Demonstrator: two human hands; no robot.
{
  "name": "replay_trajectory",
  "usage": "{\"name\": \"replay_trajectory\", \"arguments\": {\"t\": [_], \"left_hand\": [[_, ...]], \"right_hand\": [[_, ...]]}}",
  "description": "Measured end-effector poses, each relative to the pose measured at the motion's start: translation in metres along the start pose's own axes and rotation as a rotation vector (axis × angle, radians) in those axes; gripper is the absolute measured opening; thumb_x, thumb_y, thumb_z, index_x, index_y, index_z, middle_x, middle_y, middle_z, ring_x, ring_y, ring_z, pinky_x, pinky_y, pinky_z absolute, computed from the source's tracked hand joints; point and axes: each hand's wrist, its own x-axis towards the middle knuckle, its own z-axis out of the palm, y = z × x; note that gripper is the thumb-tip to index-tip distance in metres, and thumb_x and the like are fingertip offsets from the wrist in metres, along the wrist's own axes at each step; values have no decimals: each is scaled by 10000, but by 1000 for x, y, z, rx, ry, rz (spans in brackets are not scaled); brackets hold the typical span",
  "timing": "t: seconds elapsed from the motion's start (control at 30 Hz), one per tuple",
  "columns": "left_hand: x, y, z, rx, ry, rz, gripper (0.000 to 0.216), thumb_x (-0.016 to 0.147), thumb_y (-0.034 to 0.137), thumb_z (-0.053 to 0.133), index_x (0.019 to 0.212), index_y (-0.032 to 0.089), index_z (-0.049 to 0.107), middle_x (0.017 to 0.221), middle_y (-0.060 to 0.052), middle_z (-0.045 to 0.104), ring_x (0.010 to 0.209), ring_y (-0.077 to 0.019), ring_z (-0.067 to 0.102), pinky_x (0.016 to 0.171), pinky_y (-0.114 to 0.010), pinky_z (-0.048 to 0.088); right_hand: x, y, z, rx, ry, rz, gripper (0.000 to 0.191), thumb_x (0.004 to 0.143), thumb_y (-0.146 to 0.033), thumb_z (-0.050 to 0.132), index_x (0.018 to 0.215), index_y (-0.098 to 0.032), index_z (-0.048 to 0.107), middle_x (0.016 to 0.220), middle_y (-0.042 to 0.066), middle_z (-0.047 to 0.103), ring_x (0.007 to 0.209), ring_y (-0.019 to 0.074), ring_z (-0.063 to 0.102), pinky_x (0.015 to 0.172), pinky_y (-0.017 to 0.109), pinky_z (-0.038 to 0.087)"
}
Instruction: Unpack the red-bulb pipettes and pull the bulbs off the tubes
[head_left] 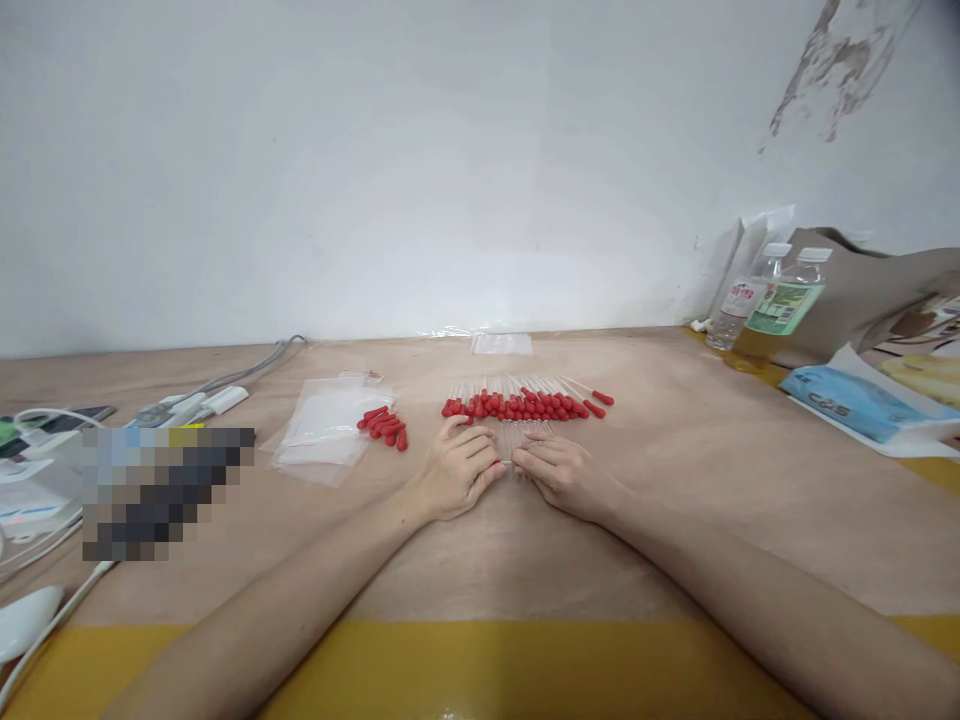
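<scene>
My left hand is closed around a red rubber bulb, of which only a bit shows at the fingertips. Facing it, my right hand pinches a thin glass tube whose end meets the bulb. Just behind the fingers lie loose clear glass tubes, partly hidden by both hands. Beyond them, a row of glass droppers with red bulbs lies with the bulbs toward me. A small heap of loose red bulbs rests left of my left hand.
Clear plastic bags lie at the left, another bag by the wall. Cables, a white plug and a blurred-out object are further left. At the right stand two bottles near a blue tissue pack.
</scene>
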Motion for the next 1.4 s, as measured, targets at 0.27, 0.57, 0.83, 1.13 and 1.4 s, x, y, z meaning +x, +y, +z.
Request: {"name": "replay_trajectory", "arguments": {"t": [0.27, 0.57, 0.83, 1.13, 1.4], "left_hand": [[-2, 3, -7, -47, -111, -16, 286, 886, 247, 331, 680, 172, 516, 704, -21, 572, 748, -155, 476, 820, -360, 327], [-17, -9, -19, -77, -46, -151, 290, 892, 243, 281, 667, 177, 451, 673, -31, 516, 695, -163, 449, 693, -337, 340], [-24, -55, -57, -185, 172, -663, 266, 856, 240, 257, 626, 200, 383, 600, 1, 439, 595, -152, 455, 595, -292, 367], [-49, -116, -47, 116, 142, -913, 299, 771, 338, 443, 957, 163, 599, 740, -36, 553, 686, -163, 541, 684, -277, 423], [-54, -128, -39, 98, 29, -1047, 260, 707, 405, 524, 809, 185, 615, 768, -39, 646, 688, -178, 575, 634, -262, 410]], "right_hand": [[3, 0, -16, -91, 39, -189, 207, 860, -89, 386, 922, -104, 584, 774, 74, 641, 925, 171, 590, 968, 352, 421], [-8, 19, -25, -136, -22, 58, 265, 877, -151, 366, 928, -169, 626, 657, 26, 605, 682, 130, 557, 780, 318, 440], [-19, 48, -19, -88, -29, 576, 292, 849, -210, 392, 1011, -164, 630, 920, 91, 635, 761, 164, 587, 651, 271, 435], [-13, 34, -20, -11, -146, 705, 183, 768, -172, 432, 855, -165, 593, 721, 39, 628, 602, 141, 557, 547, 228, 389], [-8, 18, -18, -27, -231, 657, 174, 734, -101, 412, 664, -174, 554, 668, 34, 597, 616, 143, 542, 578, 228, 373]]}}
